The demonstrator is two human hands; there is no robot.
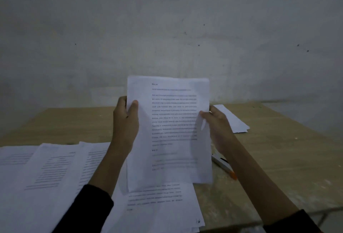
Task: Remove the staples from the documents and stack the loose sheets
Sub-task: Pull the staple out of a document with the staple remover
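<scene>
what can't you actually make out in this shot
Head view only:
- Staple in the held document: none visible; the picture is dim and blurred.
- Its print: too blurred to read.
- Fingers of left hand and right hand: mostly behind the paper; the thumbs show.
- Orange-tipped tool: partly under the right forearm; type unclear.
- Spread sheets on the left: cut by the frame edges.

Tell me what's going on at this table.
A person holds a printed document upright above the table, the left hand gripping its left edge and the right hand pinching its right edge. More printed sheets lie spread at the left and underneath, a small paper pile sits at the far right, and an orange-tipped pen lies by the right forearm. No staple is visible.
</scene>
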